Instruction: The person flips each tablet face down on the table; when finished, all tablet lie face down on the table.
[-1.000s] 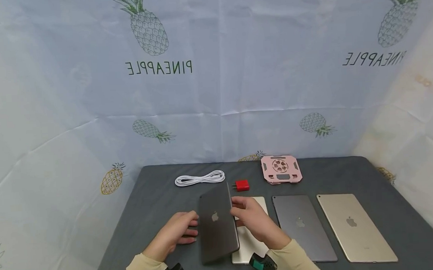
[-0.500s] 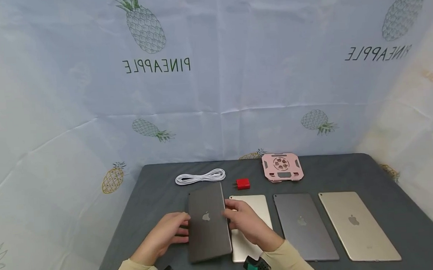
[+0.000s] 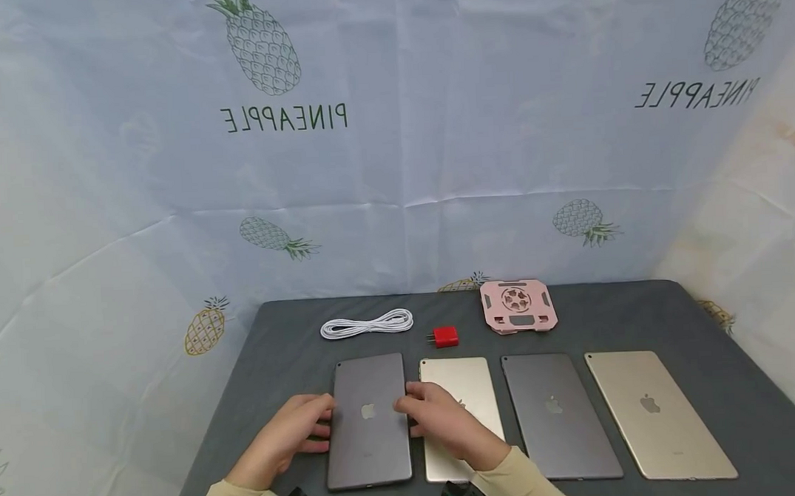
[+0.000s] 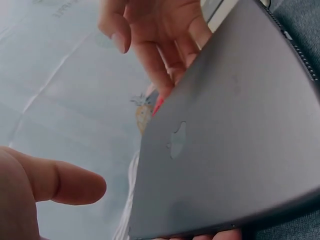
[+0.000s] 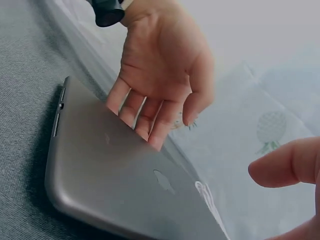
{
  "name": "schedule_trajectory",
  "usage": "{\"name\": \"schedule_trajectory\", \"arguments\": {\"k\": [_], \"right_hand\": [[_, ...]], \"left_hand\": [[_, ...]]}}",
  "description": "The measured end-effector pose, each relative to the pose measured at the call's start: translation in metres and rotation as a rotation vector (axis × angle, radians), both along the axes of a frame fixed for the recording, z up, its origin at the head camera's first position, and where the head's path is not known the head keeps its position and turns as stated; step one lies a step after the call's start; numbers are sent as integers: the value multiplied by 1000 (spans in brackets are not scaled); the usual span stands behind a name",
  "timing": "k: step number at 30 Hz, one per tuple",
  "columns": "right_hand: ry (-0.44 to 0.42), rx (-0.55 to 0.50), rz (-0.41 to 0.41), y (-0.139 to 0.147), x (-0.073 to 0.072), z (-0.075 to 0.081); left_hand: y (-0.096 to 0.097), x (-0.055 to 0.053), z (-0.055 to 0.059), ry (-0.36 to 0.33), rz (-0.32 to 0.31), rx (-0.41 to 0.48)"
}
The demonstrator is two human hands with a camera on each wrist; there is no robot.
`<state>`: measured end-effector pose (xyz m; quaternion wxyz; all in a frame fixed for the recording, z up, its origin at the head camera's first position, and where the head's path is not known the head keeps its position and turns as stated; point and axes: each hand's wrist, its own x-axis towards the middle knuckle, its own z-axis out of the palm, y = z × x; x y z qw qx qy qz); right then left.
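Note:
A dark grey tablet (image 3: 369, 449) with an apple logo lies back side up at the left end of a row of tablets. My left hand (image 3: 282, 433) is at its left long edge, my right hand (image 3: 445, 420) at the opposite edge. In the left wrist view, my left thumb (image 4: 75, 185) stands away from the tablet, and my fingertips show along its lower edge. Straight fingers of the left hand (image 5: 162, 65) meet the tablet's edge in the right wrist view, where my right thumb (image 5: 287, 165) is raised off its back.
A gold tablet (image 3: 449, 453), partly under my right forearm, a second grey tablet (image 3: 561, 426) and another gold tablet (image 3: 658, 421) continue the row. Behind are a coiled white cable (image 3: 366, 324), a red charger plug (image 3: 446, 337) and a pink fan-like stand (image 3: 518, 307) on the dark tabletop (image 3: 276, 372).
The dark grey tablet has moved left from over the gold tablet and come down from a tilt to lie nearly flat. Both hands have shifted left with it, and their thumbs stand off it.

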<state>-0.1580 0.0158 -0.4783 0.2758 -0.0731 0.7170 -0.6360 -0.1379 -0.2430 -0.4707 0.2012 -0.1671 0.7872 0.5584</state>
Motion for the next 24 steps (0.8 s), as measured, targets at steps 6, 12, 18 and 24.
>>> {"name": "schedule_trajectory", "arguments": {"k": [6,12,18,24], "right_hand": [[16,37,20,-3,3,-2],[46,66,21,-3,8,3],[102,118,36,-4,14,12],[140,155,29,-5,18,13]], "left_hand": [[-2,-1,-3,-10,-16,-16],[-3,-3,-3,-11,-23,-23],[-3,-5,2,4,-22,-43],[1,-6,9,25,-33,-85]]}}
